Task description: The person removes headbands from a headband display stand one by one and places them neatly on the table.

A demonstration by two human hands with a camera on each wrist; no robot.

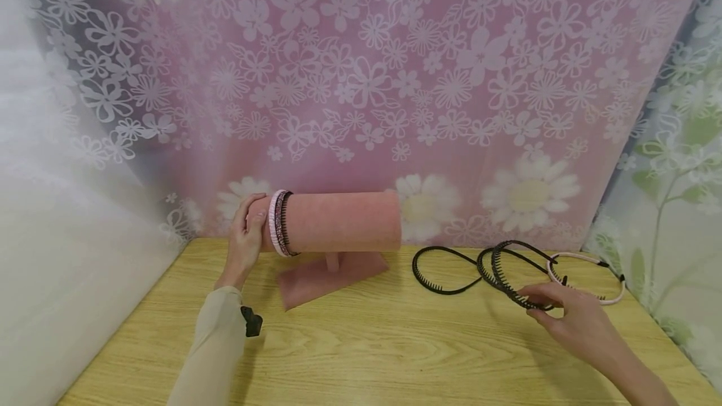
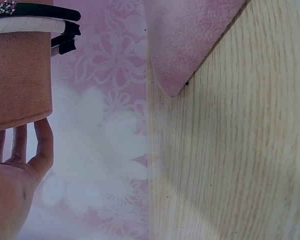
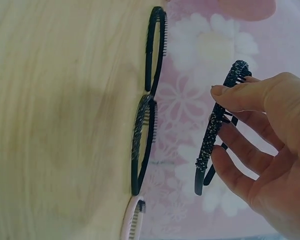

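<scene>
My left hand (image 1: 245, 246) grips the left end of a pink padded headband stand (image 1: 344, 221), thumb in front. In the left wrist view, several fingertips touch the roll's end edge. Near that hand, a pale headband (image 1: 274, 224), a glittery one and a black toothed one sit side by side around the roll. My right hand (image 1: 581, 318) pinches a black headband (image 3: 210, 135) with sparkling stones between thumb and fingers, raised off the table. Below and behind it lie a plain black headband (image 3: 149, 65), a dark textured one (image 3: 139, 130) and a pale pink one (image 1: 617, 296).
The stand's flat pink base (image 1: 333, 274) rests on the wood-grain table (image 1: 361, 349). A flowered pink curtain (image 1: 395, 99) hangs behind the table, with pale sheets at left and right. A small dark piece (image 1: 251, 322) sits at the left sleeve's cuff.
</scene>
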